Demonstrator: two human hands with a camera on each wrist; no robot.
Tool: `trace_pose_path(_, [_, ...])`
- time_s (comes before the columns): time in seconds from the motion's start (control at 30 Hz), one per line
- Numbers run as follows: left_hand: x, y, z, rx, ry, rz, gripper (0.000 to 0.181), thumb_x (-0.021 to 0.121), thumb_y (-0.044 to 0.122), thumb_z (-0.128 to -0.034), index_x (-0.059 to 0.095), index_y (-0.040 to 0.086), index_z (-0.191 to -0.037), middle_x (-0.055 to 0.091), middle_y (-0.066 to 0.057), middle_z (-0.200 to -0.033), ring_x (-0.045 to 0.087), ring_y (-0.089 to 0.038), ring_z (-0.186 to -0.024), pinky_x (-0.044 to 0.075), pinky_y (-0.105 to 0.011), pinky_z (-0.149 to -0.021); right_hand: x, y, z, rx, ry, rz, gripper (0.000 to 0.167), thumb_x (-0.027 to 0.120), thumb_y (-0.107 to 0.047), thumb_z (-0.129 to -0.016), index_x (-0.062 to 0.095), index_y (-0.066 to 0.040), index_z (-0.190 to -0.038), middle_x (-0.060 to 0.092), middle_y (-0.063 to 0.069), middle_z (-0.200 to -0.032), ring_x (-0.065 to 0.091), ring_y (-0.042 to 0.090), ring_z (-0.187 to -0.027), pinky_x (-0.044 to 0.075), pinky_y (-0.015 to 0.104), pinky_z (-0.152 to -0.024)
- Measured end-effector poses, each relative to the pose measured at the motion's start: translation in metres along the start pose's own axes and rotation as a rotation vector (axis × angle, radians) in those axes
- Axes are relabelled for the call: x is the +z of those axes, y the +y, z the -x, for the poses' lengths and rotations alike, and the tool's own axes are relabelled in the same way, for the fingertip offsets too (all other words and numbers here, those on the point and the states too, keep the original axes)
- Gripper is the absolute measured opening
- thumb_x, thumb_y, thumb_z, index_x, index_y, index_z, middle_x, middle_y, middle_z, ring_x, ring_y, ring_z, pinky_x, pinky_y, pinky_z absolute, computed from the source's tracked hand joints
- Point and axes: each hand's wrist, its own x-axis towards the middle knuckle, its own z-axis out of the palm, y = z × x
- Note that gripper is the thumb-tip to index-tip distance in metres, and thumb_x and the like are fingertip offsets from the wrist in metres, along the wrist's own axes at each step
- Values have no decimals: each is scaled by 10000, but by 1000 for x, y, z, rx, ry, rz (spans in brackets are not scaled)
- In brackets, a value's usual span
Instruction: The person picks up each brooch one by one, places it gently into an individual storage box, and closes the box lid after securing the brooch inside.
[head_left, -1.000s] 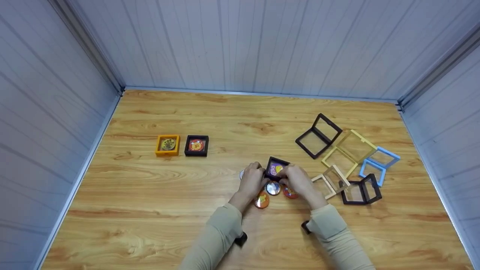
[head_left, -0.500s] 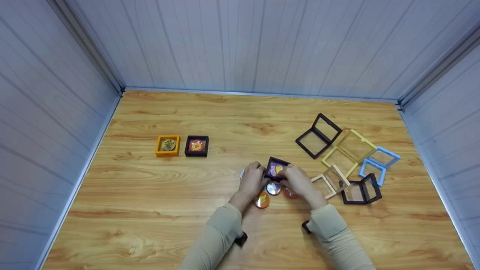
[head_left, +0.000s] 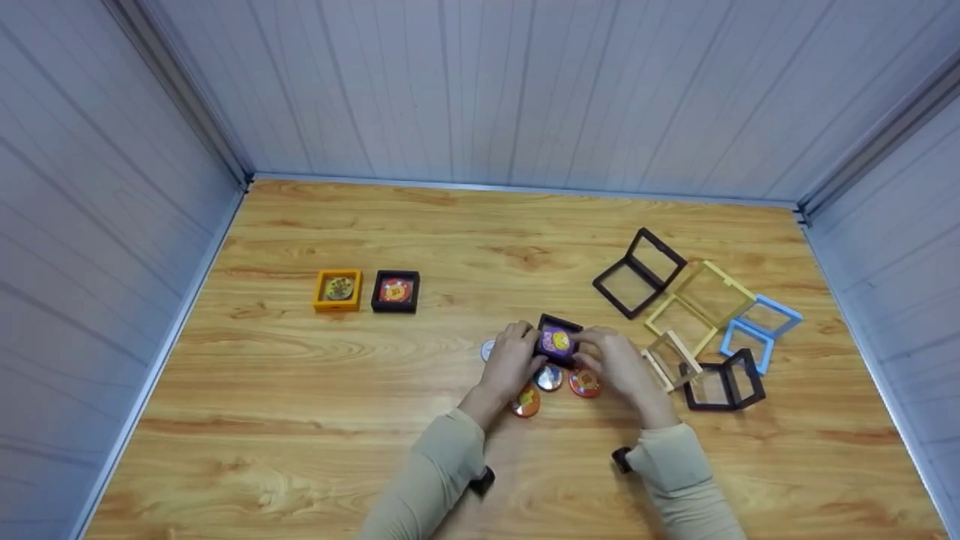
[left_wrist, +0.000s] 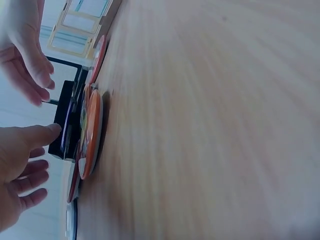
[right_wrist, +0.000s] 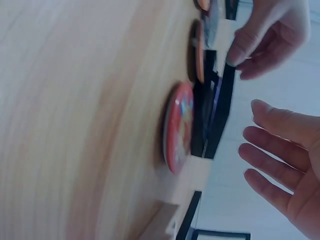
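Note:
A small black display frame [head_left: 564, 323] sits in front of me with a purple-and-yellow round badge [head_left: 556, 341] in it; in the right wrist view its two halves [right_wrist: 220, 117] look slightly apart. My left hand [head_left: 510, 364] pinches the frame's left side, thumb near me and fingers beyond. On the right, my right hand [head_left: 616, 366] hovers beside the frame; the right wrist view shows its fingers [right_wrist: 272, 142] spread, holding nothing. Near the frame lie a blue-and-white badge [head_left: 548, 377], a red badge [head_left: 585, 382], an orange badge [head_left: 526, 402] and a white badge [head_left: 487, 349], partly hidden by my left hand.
At left stand a closed orange frame [head_left: 337, 306] and a closed black frame [head_left: 396, 307], each with a badge. Opened frames lie at right: black [head_left: 630, 262], yellow [head_left: 679, 306], blue [head_left: 771, 335], beige [head_left: 684, 352] and another black one [head_left: 724, 365]. Panel walls [head_left: 480, 90] border the table.
My right hand has let go of the frame and moved a little right, uncovering the purple badge and the red badge. My left hand keeps its place on the frame.

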Motion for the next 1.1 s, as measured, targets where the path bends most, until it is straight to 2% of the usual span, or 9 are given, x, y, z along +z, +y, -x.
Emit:
trace_pose_path(0.07, [-1, 1, 0, 43, -10, -1, 276, 678, 188, -770, 631, 26, -988, 547, -58, -972, 500, -190, -920, 411, -309, -785, -3, 3, 5, 34, 54, -22, 256, 669, -87, -772, 640, 0, -1011, 616, 149, -997, 571, 309, -931, 441, 424, -812])
trace_pose_path(0.17, [-1, 3, -1, 103, -27, -12, 225, 657, 171, -787, 643, 47, -974, 560, -41, -984, 505, -177, -932, 404, -302, -794, -7, 8, 13, 51, 181, -37, 242, 676, -74, -764, 644, 19, -986, 625, 164, -962, 585, 310, -886, 457, 419, -779])
trace_pose_path(0.33, [0, 6, -2, 166, -61, -83, 168, 628, 167, -807, 660, 76, -944, 571, -24, -976, 514, -164, -929, 404, -292, -768, -12, 15, 24, 64, 389, -32, 216, 694, -41, -738, 658, 32, -938, 636, 163, -883, 596, 294, -776, 488, 392, -633])
trace_pose_path(0.43, [2, 7, -2, 187, -65, -114, 148, 623, 165, -807, 670, 84, -922, 568, -15, -951, 512, -157, -905, 401, -288, -745, -16, 19, 30, 91, 471, -28, 219, 702, -19, -723, 656, 43, -928, 627, 163, -859, 583, 285, -733, 484, 384, -586])
trace_pose_path(0.57, [4, 7, -3, 219, -67, -158, 133, 610, 145, -812, 679, 96, -914, 567, -1, -913, 508, -146, -875, 397, -283, -727, -23, 23, 38, 153, 557, -26, 242, 706, 7, -710, 641, 66, -935, 601, 186, -834, 559, 301, -710, 473, 408, -588])
trace_pose_path(0.83, [5, 7, -5, 251, -94, -211, 143, 571, 83, -811, 679, 103, -901, 578, 0, -906, 509, -152, -873, 399, -293, -745, -35, 32, 54, 345, 625, 51, 331, 713, -15, -709, 607, 92, -1004, 531, 249, -922, 513, 349, -749, 448, 435, -605])
trace_pose_path(0.97, [5, 7, -7, 249, -100, -211, 162, 576, 68, -788, 679, 96, -909, 587, -10, -909, 516, -159, -878, 398, -300, -746, -38, 35, 61, 428, 594, 110, 360, 722, -54, -710, 601, 102, -1011, 518, 274, -927, 499, 370, -716, 430, 455, -559])
trace_pose_path(1.1, [5, 4, -8, 241, -98, -219, 173, 566, 71, -796, 679, 97, -924, 591, -10, -926, 514, -156, -879, 398, -294, -733, -40, 36, 69, 521, 518, 138, 380, 710, -116, -736, 597, 92, -1033, 518, 281, -928, 509, 379, -697, 430, 465, -519])
